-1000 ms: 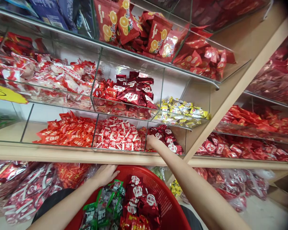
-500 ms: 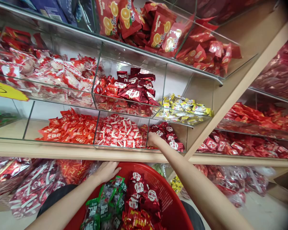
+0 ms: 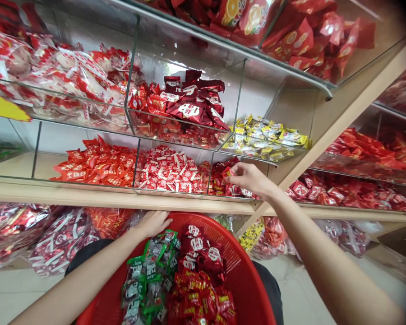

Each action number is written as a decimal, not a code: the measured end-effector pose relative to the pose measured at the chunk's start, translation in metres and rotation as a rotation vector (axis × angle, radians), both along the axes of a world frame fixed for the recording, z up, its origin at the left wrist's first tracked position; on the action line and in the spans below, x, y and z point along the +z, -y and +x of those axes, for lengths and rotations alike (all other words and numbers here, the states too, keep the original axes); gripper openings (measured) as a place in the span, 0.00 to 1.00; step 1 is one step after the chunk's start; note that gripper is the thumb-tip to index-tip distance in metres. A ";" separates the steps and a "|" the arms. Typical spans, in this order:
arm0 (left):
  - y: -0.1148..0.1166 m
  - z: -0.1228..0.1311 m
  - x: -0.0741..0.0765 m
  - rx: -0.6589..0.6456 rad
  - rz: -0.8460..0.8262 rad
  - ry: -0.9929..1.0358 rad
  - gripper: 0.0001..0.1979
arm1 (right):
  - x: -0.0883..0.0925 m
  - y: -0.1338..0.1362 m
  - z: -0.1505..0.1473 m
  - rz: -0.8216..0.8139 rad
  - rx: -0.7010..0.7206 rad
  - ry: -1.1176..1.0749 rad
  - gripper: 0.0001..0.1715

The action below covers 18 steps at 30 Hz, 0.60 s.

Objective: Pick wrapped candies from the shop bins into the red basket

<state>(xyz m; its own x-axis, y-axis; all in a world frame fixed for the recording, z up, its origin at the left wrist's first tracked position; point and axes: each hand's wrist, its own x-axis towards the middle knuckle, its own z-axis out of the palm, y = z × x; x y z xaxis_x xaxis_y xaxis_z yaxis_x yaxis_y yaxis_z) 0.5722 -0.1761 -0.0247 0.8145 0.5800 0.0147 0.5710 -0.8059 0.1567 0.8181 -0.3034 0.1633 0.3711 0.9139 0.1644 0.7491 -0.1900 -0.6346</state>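
Note:
My right hand (image 3: 246, 178) is at the front of the lower right shelf compartment, its thumb and fingers pinched on a small red candy packet (image 3: 228, 173). Behind and below it lie dark red and red-yellow wrapped candies (image 3: 219, 183). My left hand (image 3: 154, 224) grips the back rim of a red plastic basket (image 3: 238, 253). Inside that basket are green-edged clear packets (image 3: 151, 271) on the left, dark red packets with white print (image 3: 198, 246) at the back right, and small red-yellow packets (image 3: 203, 298) at the front right.
Orange-red packets (image 3: 98, 164) and red-white candies (image 3: 171, 169) fill neighbouring compartments. Clear dividers and a wooden ledge (image 3: 88, 195) edge the shelf. Yellow-white candies (image 3: 267, 135) sit above, right of dark red packets (image 3: 189, 108). Bagged candies (image 3: 64, 243) rest underneath; a slanting wooden upright (image 3: 341, 117) stands right.
My right hand has come out of the lower right compartment, moving right and up, with a small red packet in its fingertips. The view has shifted downward; my left hand stays at the rim.

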 end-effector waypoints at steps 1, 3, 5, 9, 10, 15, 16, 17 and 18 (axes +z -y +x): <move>0.000 0.000 0.000 0.006 -0.004 0.000 0.16 | -0.001 0.016 -0.001 0.043 0.038 -0.036 0.13; 0.000 0.001 0.000 0.016 -0.013 0.002 0.15 | -0.013 0.047 -0.008 0.035 0.134 -0.066 0.13; -0.001 0.001 -0.001 0.018 -0.020 0.003 0.15 | -0.041 0.075 -0.021 -0.049 0.210 -0.059 0.09; -0.002 0.002 -0.003 0.005 -0.016 -0.003 0.17 | -0.116 0.118 -0.052 -0.262 0.328 0.098 0.06; -0.002 0.002 -0.004 0.001 -0.011 -0.006 0.17 | -0.132 0.125 -0.059 -0.306 0.359 0.137 0.08; -0.002 0.003 -0.005 0.005 0.001 -0.024 0.17 | -0.165 0.139 -0.080 -0.479 0.366 0.339 0.12; -0.002 0.003 -0.005 0.011 0.000 -0.025 0.17 | -0.166 0.138 -0.082 -0.491 0.363 0.383 0.11; -0.002 0.003 -0.005 0.017 0.000 -0.026 0.17 | -0.166 0.138 -0.084 -0.500 0.359 0.421 0.11; -0.001 0.003 -0.005 0.021 -0.001 -0.028 0.17 | -0.166 0.138 -0.084 -0.505 0.354 0.448 0.11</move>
